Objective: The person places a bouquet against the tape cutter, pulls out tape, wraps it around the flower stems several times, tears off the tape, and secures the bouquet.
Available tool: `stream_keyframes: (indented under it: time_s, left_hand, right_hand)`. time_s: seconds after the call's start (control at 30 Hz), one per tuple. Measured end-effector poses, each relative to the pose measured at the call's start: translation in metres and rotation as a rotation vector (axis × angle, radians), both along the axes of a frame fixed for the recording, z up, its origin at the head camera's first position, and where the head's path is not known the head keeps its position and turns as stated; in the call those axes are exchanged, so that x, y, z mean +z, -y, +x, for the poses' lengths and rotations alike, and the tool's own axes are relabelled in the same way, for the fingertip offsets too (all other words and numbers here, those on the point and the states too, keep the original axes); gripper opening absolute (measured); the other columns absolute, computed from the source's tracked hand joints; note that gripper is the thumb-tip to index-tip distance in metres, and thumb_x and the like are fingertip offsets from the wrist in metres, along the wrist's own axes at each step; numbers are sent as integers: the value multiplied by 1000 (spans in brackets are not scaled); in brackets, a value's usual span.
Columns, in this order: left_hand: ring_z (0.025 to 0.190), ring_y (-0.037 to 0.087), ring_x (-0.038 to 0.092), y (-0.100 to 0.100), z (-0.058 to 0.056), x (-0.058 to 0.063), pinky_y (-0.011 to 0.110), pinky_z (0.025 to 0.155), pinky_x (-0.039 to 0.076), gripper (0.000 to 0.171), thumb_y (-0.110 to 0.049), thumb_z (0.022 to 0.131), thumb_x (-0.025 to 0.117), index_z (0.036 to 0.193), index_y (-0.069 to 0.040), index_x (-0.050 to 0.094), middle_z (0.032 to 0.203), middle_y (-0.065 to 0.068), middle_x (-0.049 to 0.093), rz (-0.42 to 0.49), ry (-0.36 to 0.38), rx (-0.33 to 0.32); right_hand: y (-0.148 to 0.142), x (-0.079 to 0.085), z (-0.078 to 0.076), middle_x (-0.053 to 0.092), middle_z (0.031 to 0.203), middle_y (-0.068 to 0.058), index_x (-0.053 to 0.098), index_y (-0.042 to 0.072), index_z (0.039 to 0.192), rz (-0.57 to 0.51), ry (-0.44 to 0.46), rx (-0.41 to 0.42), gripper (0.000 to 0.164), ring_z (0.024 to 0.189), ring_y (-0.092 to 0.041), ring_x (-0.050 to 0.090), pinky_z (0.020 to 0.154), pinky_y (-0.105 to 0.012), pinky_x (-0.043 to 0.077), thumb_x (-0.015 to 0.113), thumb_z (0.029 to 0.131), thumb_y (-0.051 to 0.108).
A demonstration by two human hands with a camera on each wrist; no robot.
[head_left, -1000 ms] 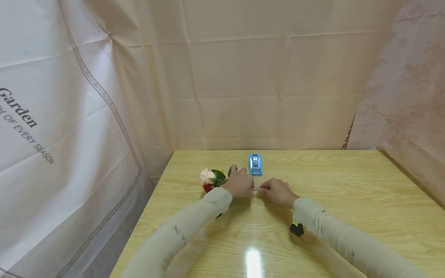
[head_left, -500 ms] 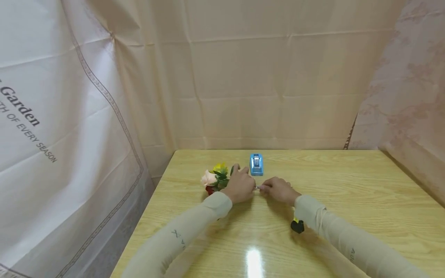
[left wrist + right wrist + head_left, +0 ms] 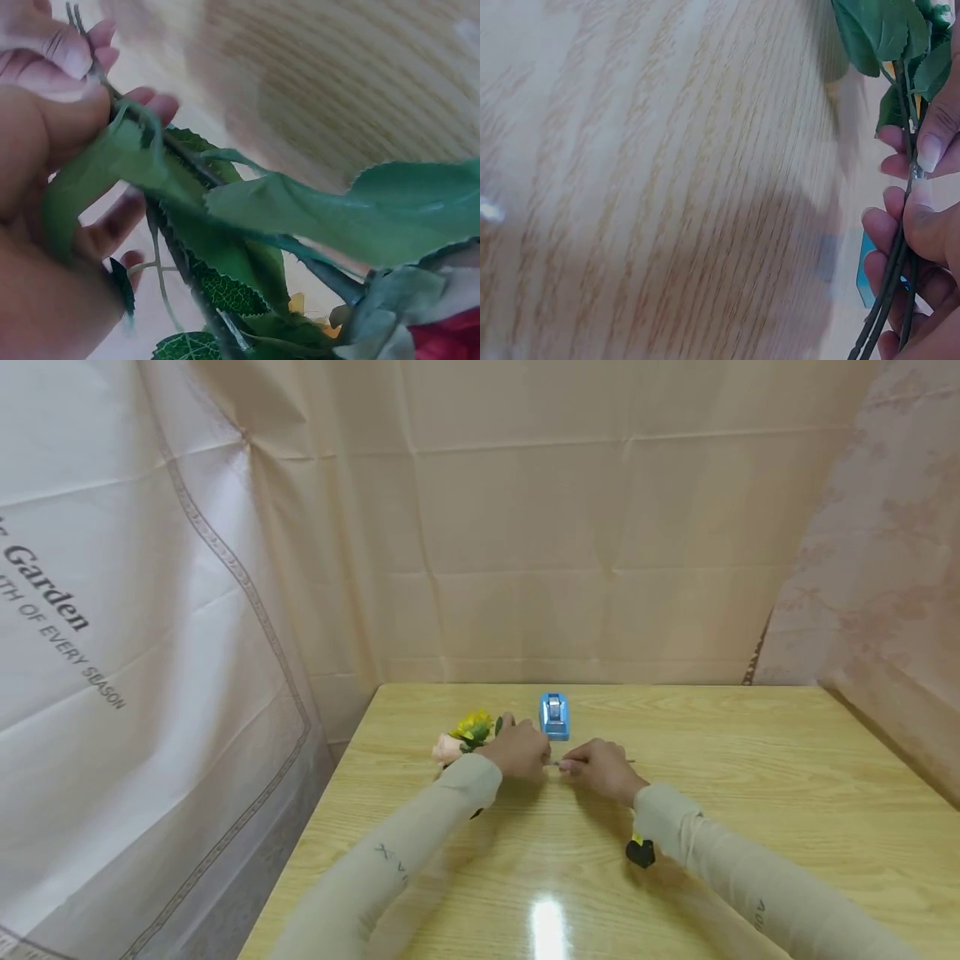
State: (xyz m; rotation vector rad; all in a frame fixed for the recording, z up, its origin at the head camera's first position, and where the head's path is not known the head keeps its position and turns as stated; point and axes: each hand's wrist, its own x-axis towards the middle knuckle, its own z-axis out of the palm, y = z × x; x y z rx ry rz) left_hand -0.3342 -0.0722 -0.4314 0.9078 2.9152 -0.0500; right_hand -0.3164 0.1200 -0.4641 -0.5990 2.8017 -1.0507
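My left hand (image 3: 519, 750) holds a bunch of artificial flowers by the stems. The pink rose (image 3: 447, 749) and yellow flower (image 3: 474, 727) lie left of it in the head view. A red flower (image 3: 448, 335) shows in the left wrist view among green leaves (image 3: 322, 217). My right hand (image 3: 603, 770) pinches the dark stems (image 3: 895, 277) just right of the left hand, thumb and fingers around them. A small clear shiny strip (image 3: 916, 171), seemingly tape, sits on the stems between the two thumbs. A blue tape dispenser (image 3: 555, 717) stands just behind the hands.
The wooden table (image 3: 735, 735) carries all this. Beige cloth (image 3: 510, 552) hangs behind it, with printed cloth (image 3: 67, 652) at the left. A small black object (image 3: 640, 852) hangs below the right cuff.
The bunch has turned in the hands: the yellow flower has come up into view and the red one has gone behind the left sleeve. Both hands stay nearly in place.
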Motion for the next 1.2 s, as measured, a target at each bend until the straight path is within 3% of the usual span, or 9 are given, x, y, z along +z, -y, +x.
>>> stream_keyframes:
  time_s: [0.1, 0.17, 0.33, 0.43, 0.6, 0.73, 0.97, 1.1, 1.2]
  left_hand:
    - [79, 13, 45, 0, -1, 3, 41, 83, 20, 19, -28, 101, 67, 87, -26, 79, 72, -13, 61, 10, 58, 9]
    - [77, 13, 43, 1, -1, 1, 40, 82, 19, 23, -30, 103, 65, 85, -26, 80, 70, -13, 61, 10, 47, 0]
    - [81, 14, 43, 1, -1, -6, 39, 79, 19, 18, -37, 100, 67, 97, -30, 83, 87, -18, 70, -17, -73, -24]
    - [83, 13, 45, 1, 1, -7, 39, 81, 23, 18, -41, 98, 69, 104, -31, 83, 97, -17, 74, -32, -154, -32]
    - [83, 12, 45, 1, 5, -8, 39, 82, 25, 16, -40, 95, 73, 98, -29, 84, 91, -16, 75, -13, -240, -49]
    - [82, 12, 44, 1, 8, -9, 38, 81, 25, 16, -38, 95, 73, 97, -27, 84, 89, -16, 75, -4, -279, -57]
    - [84, 12, 43, -1, 11, -16, 38, 82, 24, 16, -40, 97, 71, 99, -29, 83, 93, -18, 75, -55, -354, -73]
    - [86, 12, 43, -2, 10, -19, 38, 83, 25, 17, -41, 98, 69, 98, -30, 82, 92, -18, 74, -70, -360, -85]
    - [87, 14, 43, -1, 9, -18, 38, 83, 26, 17, -39, 99, 69, 100, -27, 82, 92, -17, 74, -39, -300, -83]
  right_hand:
    - [0, -1, 0, 79, 96, -4, 81, 6, 107, -3, -18, 4, 19, 103, -29, 72, 104, -64, 40, 68, 99, 19]
    - [0, -3, 0, 79, 96, -3, 81, 6, 106, -5, -24, 9, 19, 102, -29, 72, 103, -65, 40, 68, 99, 19]
    - [1, -4, 0, 78, 104, -6, 81, 8, 108, 3, -37, 13, 21, 109, -33, 69, 101, -68, 32, 67, 101, 22]
    - [1, -3, -1, 77, 112, -8, 80, 9, 110, 25, -31, 13, 23, 112, -35, 66, 94, -64, 31, 64, 103, 24]
    - [1, -2, -3, 76, 111, -6, 79, 10, 111, 57, 23, 12, 28, 102, -28, 64, 93, -62, 29, 57, 107, 27]
    - [-1, -3, -3, 76, 113, -8, 78, 10, 111, 68, 44, 29, 30, 107, -32, 64, 94, -65, 27, 54, 108, 28]
    - [-3, -5, -6, 77, 109, -3, 79, 13, 109, 87, -21, 37, 27, 99, -25, 64, 87, -57, 28, 58, 106, 28]
    - [-3, -5, -6, 77, 107, -4, 80, 11, 110, 82, -57, 24, 26, 99, -25, 65, 85, -55, 29, 62, 104, 28]
    - [-4, -6, -6, 76, 102, -3, 80, 9, 110, 70, -88, 14, 25, 100, -28, 66, 84, -54, 30, 66, 102, 28]
